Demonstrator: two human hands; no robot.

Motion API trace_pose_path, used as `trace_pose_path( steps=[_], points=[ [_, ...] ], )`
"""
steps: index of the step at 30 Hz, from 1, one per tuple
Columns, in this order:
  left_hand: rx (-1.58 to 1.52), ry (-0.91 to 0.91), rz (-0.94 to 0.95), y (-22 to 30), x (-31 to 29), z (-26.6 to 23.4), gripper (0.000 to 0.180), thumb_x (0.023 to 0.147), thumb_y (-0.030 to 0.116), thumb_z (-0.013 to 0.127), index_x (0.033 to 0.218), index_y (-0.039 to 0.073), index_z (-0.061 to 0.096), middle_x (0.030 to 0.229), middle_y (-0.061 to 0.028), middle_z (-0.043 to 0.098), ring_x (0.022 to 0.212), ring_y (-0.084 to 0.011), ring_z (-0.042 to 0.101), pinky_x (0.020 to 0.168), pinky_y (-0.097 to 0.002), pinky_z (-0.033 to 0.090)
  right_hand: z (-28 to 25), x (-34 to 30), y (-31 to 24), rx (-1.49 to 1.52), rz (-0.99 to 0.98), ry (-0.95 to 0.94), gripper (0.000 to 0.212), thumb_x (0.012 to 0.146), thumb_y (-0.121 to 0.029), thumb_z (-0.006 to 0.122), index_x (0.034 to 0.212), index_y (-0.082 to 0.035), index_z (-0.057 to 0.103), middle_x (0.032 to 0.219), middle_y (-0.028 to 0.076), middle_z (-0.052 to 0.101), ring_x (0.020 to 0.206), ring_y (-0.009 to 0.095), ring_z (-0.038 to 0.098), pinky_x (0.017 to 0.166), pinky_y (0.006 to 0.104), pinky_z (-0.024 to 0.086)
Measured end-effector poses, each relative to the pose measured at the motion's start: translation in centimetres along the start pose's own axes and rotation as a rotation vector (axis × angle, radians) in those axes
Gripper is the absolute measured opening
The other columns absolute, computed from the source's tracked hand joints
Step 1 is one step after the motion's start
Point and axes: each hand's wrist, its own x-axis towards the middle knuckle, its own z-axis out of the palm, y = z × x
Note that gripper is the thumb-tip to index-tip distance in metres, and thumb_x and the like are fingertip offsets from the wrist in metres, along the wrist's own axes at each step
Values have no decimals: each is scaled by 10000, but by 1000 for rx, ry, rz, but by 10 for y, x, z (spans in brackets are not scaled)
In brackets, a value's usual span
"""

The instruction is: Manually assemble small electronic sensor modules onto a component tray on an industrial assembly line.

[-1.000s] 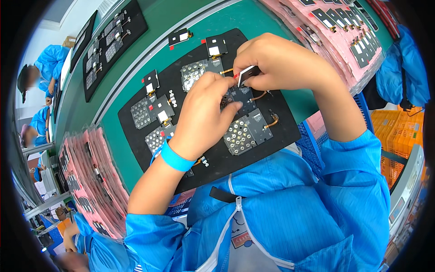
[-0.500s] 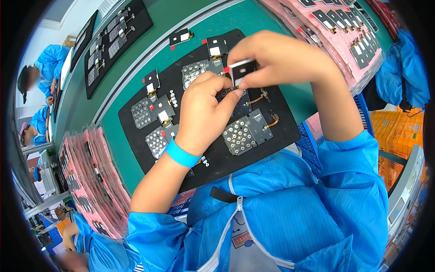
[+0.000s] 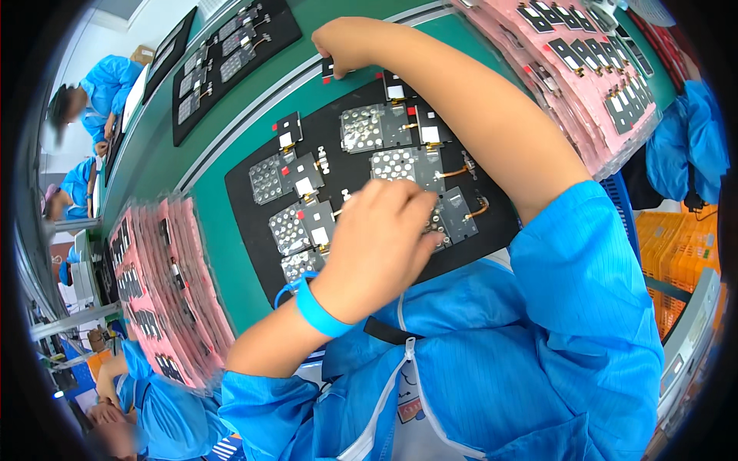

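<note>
On a black mat (image 3: 254, 223) lie several dark keypad circuit boards with round metallic dots. My left hand (image 3: 380, 238), wearing a blue wrist strap (image 3: 319, 307), is over a keypad board (image 3: 459, 215) at the near right; its thumb is apart from its bent fingers, and part of the board is hidden beneath. My right hand (image 3: 346, 46) reaches across to the far edge, closed on a small display module (image 3: 329, 71) with a red tab. Another display module (image 3: 430, 127) lies above a middle keypad board (image 3: 396, 165).
Stacked pink trays (image 3: 173, 284) of parts stand at the left, and more pink trays (image 3: 592, 100) at the far right. Beyond a metal rail, a second black mat (image 3: 231, 61) holds boards. Orange crates (image 3: 680, 242) stand at the right. Co-workers in blue (image 3: 108, 88) sit at the left.
My right hand has let go of the display module it held near the middle and moved to the far display module. My left hand has shifted right and nearer, over the near-right board.
</note>
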Motion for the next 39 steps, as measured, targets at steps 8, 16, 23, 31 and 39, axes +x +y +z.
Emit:
trace_pose_path(
  steps=[8, 16, 23, 31, 39],
  points=[
    [62, -14, -12, 9, -7, 14, 545, 694, 150, 774, 1188, 23, 584, 1087, -145, 532, 942, -319, 531, 806, -408, 447, -30, -35, -1, 184, 47, 24, 265, 687, -176, 803, 798, 4, 643, 707, 96, 641, 707, 229, 677, 595, 365, 497],
    [94, -14, 30, 3, -6, 22, 534, 700, 154, 773, 1191, 49, 590, 1075, -137, 534, 943, -309, 531, 801, -409, 444, -38, -202, -25, 1711, -46, 282, 269, 916, -169, 615, 1088, 28, 547, 904, 119, 660, 646, 157, 680, 548, 224, 570],
    [-124, 41, 14, 6, -5, 23, 466, 645, -6, 781, 1066, 53, 591, 989, -128, 493, 846, -307, 548, 702, -378, 483, -6, -262, -15, 1607, 205, 278, 181, 770, -64, 732, 895, 8, 622, 803, 100, 661, 598, 113, 634, 504, 207, 497],
    [-142, 22, -90, -8, -4, 16, 733, 666, 71, 801, 1314, 22, 461, 953, -142, 582, 891, -318, 584, 783, -391, 473, -1, -254, -41, 1216, 153, 202, 157, 718, -6, 743, 858, -13, 673, 818, 32, 616, 715, 81, 594, 571, 198, 437],
    [-80, 46, -6, -10, -1, 16, 731, 665, 67, 779, 1307, -22, 441, 991, -188, 596, 889, -350, 585, 785, -414, 475, 10, -243, -42, 877, -5, 286, 198, 723, -32, 721, 907, 6, 656, 762, 97, 592, 636, 194, 601, 524, 294, 458]
  ],
)
